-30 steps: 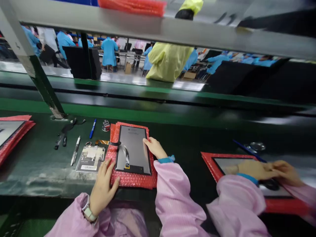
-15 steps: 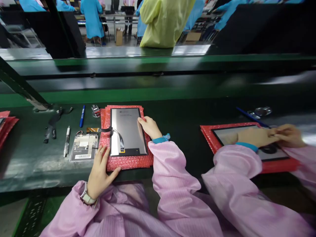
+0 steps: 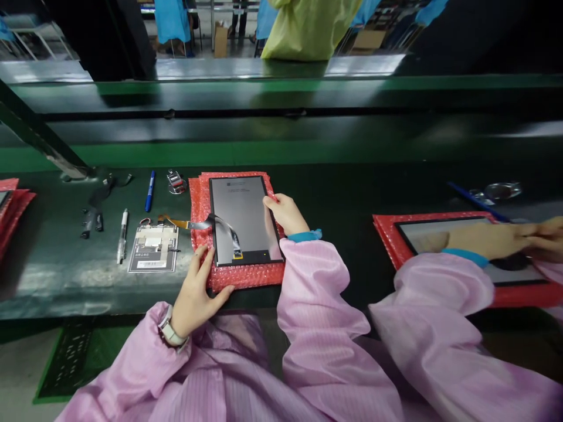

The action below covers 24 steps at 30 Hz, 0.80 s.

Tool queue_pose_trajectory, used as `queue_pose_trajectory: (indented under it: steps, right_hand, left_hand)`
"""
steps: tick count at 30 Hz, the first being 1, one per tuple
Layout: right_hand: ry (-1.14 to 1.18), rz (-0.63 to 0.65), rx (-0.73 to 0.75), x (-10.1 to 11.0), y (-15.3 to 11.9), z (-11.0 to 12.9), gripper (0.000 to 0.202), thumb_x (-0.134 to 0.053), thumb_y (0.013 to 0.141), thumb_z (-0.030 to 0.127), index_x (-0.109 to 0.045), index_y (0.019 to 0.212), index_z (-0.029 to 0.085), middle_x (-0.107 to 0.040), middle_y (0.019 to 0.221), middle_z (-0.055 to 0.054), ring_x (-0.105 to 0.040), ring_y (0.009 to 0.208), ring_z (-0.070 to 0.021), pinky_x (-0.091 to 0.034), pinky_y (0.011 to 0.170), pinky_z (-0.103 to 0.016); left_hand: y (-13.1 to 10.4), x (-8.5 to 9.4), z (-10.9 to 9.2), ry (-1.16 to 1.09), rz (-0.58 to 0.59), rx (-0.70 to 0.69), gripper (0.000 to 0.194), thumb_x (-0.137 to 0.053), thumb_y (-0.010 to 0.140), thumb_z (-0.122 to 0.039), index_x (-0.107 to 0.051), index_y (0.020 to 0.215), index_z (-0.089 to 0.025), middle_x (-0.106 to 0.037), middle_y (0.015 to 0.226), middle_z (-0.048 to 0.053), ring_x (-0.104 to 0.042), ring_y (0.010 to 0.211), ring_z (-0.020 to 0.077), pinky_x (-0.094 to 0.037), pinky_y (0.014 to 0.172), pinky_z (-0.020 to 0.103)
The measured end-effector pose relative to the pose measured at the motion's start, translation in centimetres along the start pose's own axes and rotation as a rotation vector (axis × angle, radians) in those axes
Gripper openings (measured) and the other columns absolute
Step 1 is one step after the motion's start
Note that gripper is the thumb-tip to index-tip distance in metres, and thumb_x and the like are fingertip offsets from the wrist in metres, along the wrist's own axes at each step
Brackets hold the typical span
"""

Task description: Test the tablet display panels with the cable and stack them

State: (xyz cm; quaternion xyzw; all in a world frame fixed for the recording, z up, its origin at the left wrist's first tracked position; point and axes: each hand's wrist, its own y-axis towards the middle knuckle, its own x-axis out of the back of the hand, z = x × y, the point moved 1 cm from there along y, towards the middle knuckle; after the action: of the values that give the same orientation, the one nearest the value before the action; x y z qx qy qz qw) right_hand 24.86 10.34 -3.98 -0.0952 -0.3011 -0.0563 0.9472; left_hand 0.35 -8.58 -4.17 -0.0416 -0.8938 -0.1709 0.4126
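Display panel [image 3: 250,205]: lying on red bubble wrap [image 3: 246,277], on the bench [image 3: 334,193]
Ribbon cable [image 3: 200,225]: arched over the panel's left edge toward the circuit board [image 3: 153,249]; best kept slack
Right hand [image 3: 288,214]: thumb at the panel's right edge, grip cannot be told; pressure best confined to the border
Left hand [image 3: 197,299]: released, fingers spread at the wrap's lower-left corner; light steadying should suffice

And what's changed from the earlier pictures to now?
The panel and red bubble wrap have slid slightly right, away from the taped board; the gold ribbon now slopes. The left hand moved right with them. The right hand keeps its grip on the panel's edge. Board and blue pen stayed put.
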Motion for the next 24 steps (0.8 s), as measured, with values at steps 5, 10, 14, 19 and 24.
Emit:
queue_pose_trajectory:
  steps: [5, 10, 14, 19, 24]
  right_hand:
    - [-0.038, -0.166, 0.053, 1.8, -4.2, 0.0, 0.029, -0.057, 0.087, 0.043, -0.064, 0.100, 0.018, -0.067, 0.095, -0.012, -0.060, 0.097, -0.0260, -0.046, 0.092, -0.039]
    - [-0.049, -0.186, 0.068, 1.6, -11.9, -1.7, 0.041, -0.053, 0.085, 0.058, -0.068, 0.088, 0.020, -0.066, 0.090, -0.014, -0.061, 0.088, -0.0293, -0.049, 0.092, -0.051]
    - [0.048, -0.143, -0.001, -0.1, -14.2, -2.8, 0.050, -0.054, 0.083, 0.063, -0.069, 0.099, 0.018, -0.070, 0.100, -0.015, -0.065, 0.092, -0.0296, -0.052, 0.091, -0.050]
    - [0.053, -0.196, -0.011, -0.5, -14.8, -2.5, 0.056, -0.057, 0.083, 0.064, -0.070, 0.108, 0.016, -0.071, 0.106, -0.015, -0.066, 0.098, -0.0294, -0.052, 0.093, -0.048]
    - [0.093, -0.346, 0.137, 1.1, -17.3, 1.8, 0.043, -0.057, 0.088, 0.049, -0.070, 0.113, 0.017, -0.068, 0.114, -0.014, -0.063, 0.108, -0.0286, -0.051, 0.097, -0.049]
  left_hand:
    - [-0.4, 0.0, -0.1, 0.035, -0.011, -0.070, 0.077, -0.061, 0.099, -0.040, -0.020, 0.162, -0.026, -0.025, 0.163, 0.017, -0.026, 0.154, 0.0353, -0.037, 0.122, 0.056]
    - [-0.4, -0.1, -0.2, 0.064, -0.054, -0.122, 0.075, -0.059, 0.099, -0.036, -0.021, 0.162, -0.025, -0.036, 0.158, 0.017, -0.031, 0.151, 0.0358, -0.039, 0.119, 0.057]
    - [-0.5, -0.2, -0.3, 0.069, -0.059, -0.116, 0.072, -0.058, 0.098, -0.034, -0.024, 0.161, -0.023, -0.040, 0.155, 0.017, -0.034, 0.149, 0.0362, -0.039, 0.119, 0.058]
    - [-0.8, -0.2, -0.6, 0.089, -0.079, -0.105, 0.067, -0.056, 0.099, -0.031, -0.028, 0.159, -0.021, -0.044, 0.152, 0.018, -0.038, 0.146, 0.0356, -0.042, 0.117, 0.057]
    - [-0.9, 0.8, -0.6, 0.081, -0.015, -0.090, 0.064, -0.058, 0.099, -0.039, -0.038, 0.155, -0.015, -0.045, 0.153, 0.020, -0.038, 0.147, 0.0355, -0.042, 0.118, 0.056]
